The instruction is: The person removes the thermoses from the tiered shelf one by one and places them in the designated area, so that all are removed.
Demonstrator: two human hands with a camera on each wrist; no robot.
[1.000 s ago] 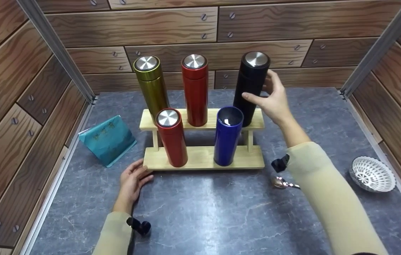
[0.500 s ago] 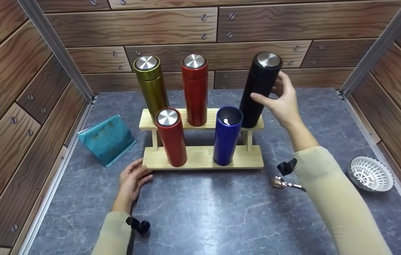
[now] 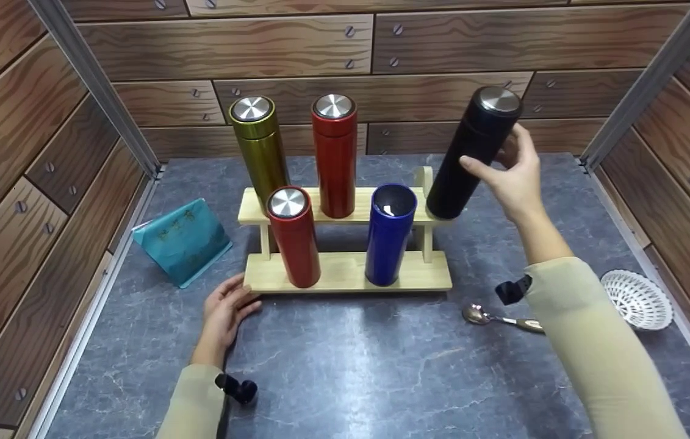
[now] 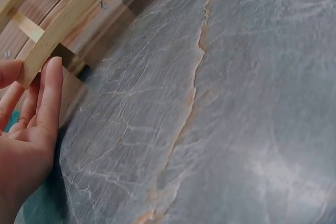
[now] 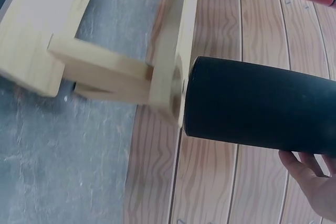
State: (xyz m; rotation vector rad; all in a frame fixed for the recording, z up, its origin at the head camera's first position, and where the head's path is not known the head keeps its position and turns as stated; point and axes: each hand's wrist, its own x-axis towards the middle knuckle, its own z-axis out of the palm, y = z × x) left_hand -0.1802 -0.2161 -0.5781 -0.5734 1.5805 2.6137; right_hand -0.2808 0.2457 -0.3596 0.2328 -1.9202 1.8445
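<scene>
In the head view my right hand [image 3: 518, 177] grips a black thermos bottle [image 3: 473, 155] with a silver-topped lid, thumb in front and fingers behind. The bottle leans to the right, its base at the right end of the upper shelf of a two-tier wooden stand [image 3: 345, 271]. From the right wrist, the black bottle's base [image 5: 236, 100] appears right beside the shelf's end. My left hand [image 3: 226, 311] holds the lower shelf's left front corner. In the left wrist view, the thumb and fingers [image 4: 51, 98] lie either side of that board's corner [image 4: 31, 69].
On the upper shelf stand a gold-green bottle [image 3: 262, 158] and a red one [image 3: 337, 158]. A shorter red bottle [image 3: 296, 244] and a lidless blue bottle [image 3: 390, 244] occupy the lower shelf. A teal pouch [image 3: 185, 241] lies left; a spoon [image 3: 497, 319] and white basket [image 3: 637, 299] are right.
My right hand has shifted the black bottle rightward along the upper shelf and tilted it more, uncovering a rounded wooden upright behind. My left hand stays at the corner.
</scene>
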